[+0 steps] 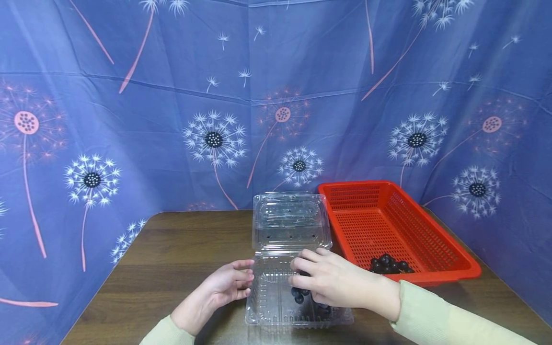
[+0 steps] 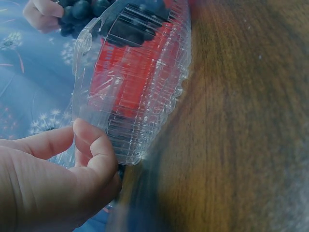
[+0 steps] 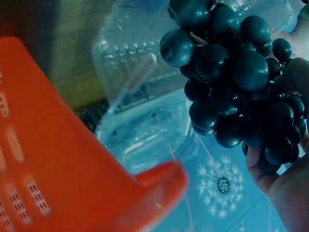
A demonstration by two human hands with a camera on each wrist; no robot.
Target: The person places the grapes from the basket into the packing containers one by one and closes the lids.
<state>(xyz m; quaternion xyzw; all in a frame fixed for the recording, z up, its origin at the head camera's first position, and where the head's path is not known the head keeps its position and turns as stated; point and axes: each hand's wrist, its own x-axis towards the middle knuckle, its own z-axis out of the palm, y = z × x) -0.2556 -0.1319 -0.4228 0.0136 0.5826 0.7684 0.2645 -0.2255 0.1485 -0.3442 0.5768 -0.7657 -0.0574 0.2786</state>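
Note:
A clear plastic clamshell box (image 1: 269,302) lies on the table with its lid (image 1: 291,220) folded back. My left hand (image 1: 230,282) is at the box's left side; in the left wrist view its thumb and bent finger (image 2: 99,150) lightly pinch the rim. Over the right part of the box, my right hand (image 1: 329,278) grips a bunch of dark grapes (image 3: 231,92). The right wrist view shows fingers around the bunch. From the head, that hand hides much of the fruit, and I cannot tell whether the grapes touch the box floor.
A red perforated plastic basket (image 1: 435,230) stands to the right of the box, with more dark grapes (image 1: 388,264) at its near end. Beneath everything is a brown wooden table (image 1: 181,249). A blue dandelion-print cloth (image 1: 142,120) hangs behind and along the sides.

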